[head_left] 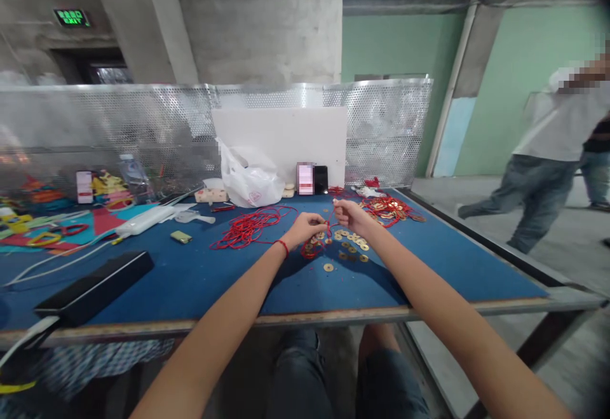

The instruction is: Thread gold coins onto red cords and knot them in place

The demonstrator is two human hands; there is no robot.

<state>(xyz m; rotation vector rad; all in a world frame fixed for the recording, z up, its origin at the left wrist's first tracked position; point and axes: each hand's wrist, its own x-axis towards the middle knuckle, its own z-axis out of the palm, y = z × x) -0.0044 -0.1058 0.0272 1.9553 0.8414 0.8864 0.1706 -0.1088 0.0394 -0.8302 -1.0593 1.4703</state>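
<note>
Head view: red cord (328, 223) running near-upright, pinched between fingertips of left hand (305, 228) and right hand (349, 215), both grips pressed together, directly above brass coins (346, 243) on blue tabletop (431, 260).

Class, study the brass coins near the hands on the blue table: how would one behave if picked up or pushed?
Lying flat and thin, the brass coins probably resist pinching up. Being round, one on edge would likely roll.

Bare blue tabletop (452, 260) right of brass coins (345, 244); red cord (248, 228) and black case (95, 285) obstruct left.
</note>
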